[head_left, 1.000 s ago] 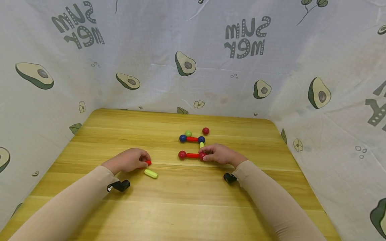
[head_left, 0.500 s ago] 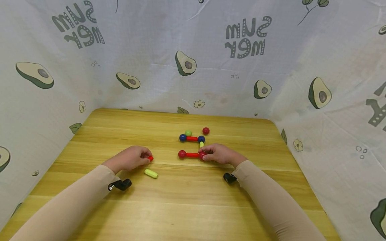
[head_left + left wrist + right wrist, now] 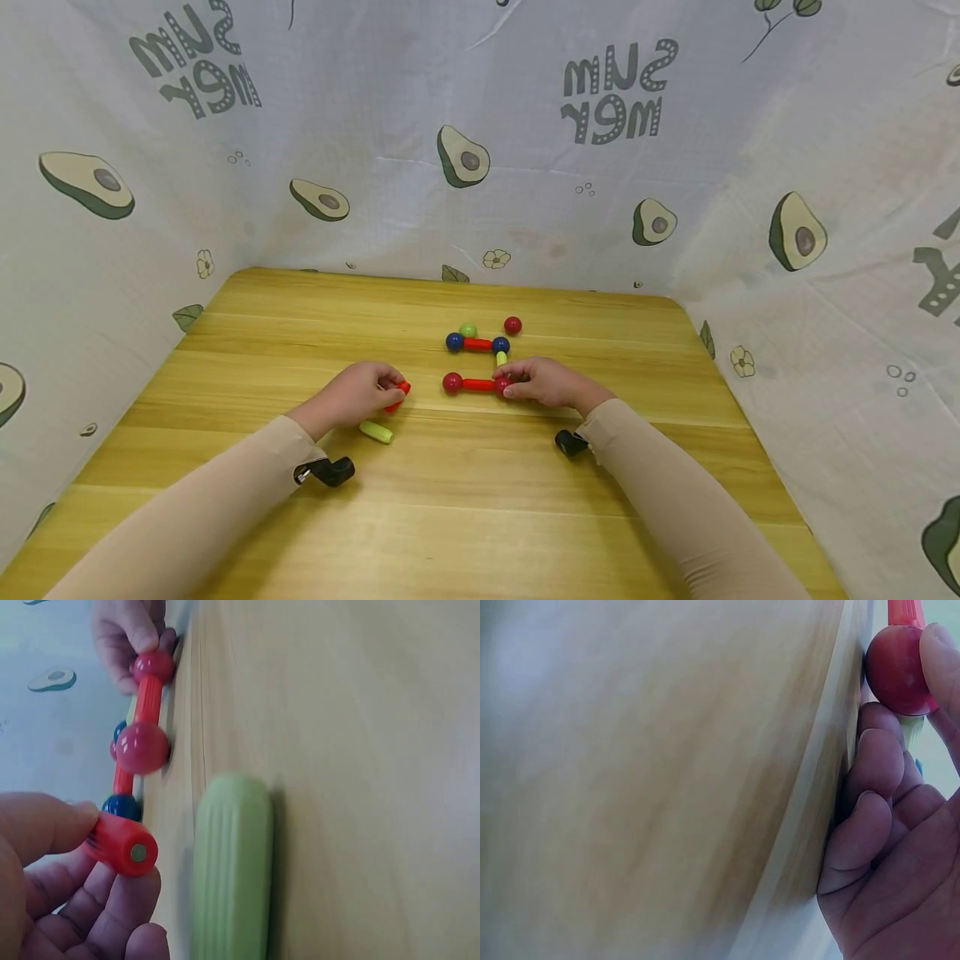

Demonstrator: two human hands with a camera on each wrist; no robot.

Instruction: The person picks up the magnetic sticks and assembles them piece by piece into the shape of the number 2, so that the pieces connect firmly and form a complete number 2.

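Between thumb and fingers my left hand (image 3: 360, 393) pinches a red magnetic rod (image 3: 126, 844), tilted, its metal end disc facing the left wrist camera. A light green rod (image 3: 377, 432) lies on the table beside that hand. My right hand (image 3: 549, 383) holds a red ball (image 3: 896, 671) at the near right corner of a joined shape. From this ball a red rod (image 3: 477, 385) runs left to another red ball (image 3: 452, 383). A yellow-green rod (image 3: 502, 359) leads back to a blue ball (image 3: 501, 345), joined by a red rod (image 3: 477, 344) to a second blue ball (image 3: 454, 342).
A green ball (image 3: 468, 330) sits just behind the far red rod, and a loose red ball (image 3: 513, 325) lies behind the shape's right corner. The wooden table (image 3: 450, 517) ends at a hanging cloth (image 3: 375, 225) printed with avocados at the back and sides.
My left hand has lifted the red rod and carried it right, toward the joined shape, turning it upward. The right hand stays on its red ball.
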